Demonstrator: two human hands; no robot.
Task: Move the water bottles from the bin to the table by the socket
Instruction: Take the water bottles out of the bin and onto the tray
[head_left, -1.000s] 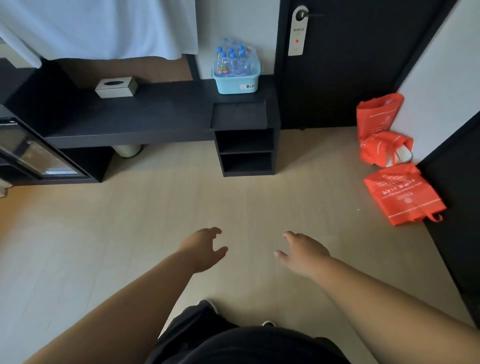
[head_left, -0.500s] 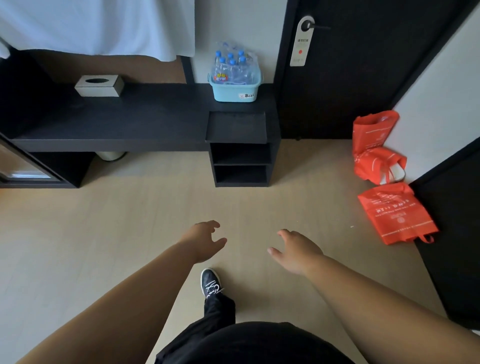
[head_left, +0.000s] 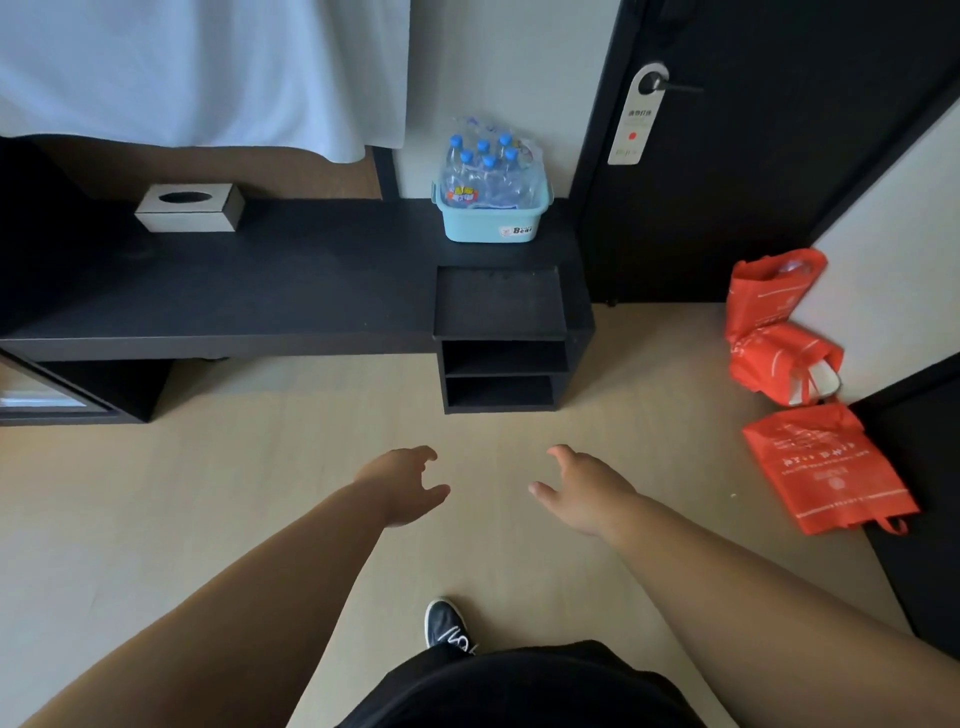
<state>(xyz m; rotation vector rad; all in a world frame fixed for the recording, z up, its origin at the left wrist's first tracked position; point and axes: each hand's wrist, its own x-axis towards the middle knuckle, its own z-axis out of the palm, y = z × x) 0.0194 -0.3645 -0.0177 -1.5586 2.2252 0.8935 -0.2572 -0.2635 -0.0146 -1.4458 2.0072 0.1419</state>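
Flooring of pale wood fills most of the view, and the bin serves as the reference for everything else. Left of the bin and under it runs the long black desk, its top reaching to the dark door that stands just right of the bin. White cloth hangs above the desk, up and to the left of the bin. Below the bin, the desk ends in a block of two open shelves. Three red bags lie on the floor well to the right of the bin and lower, against the wall. Both bare forearms reach forward over the floor, well below the bin and apart from it. The left hand and the right hand each show an open grip, fingers spread and curled, holding nothing. A tissue box sits on the desk far left of the bin. The light-blue bin rests on the desk's back right corner by the wall. Inside it stand the water bottles, blue-capped and still in plastic wrap. A door hanger dangles from the handle, up and right of the bin. One dark shoe shows on the floor far below the bin.
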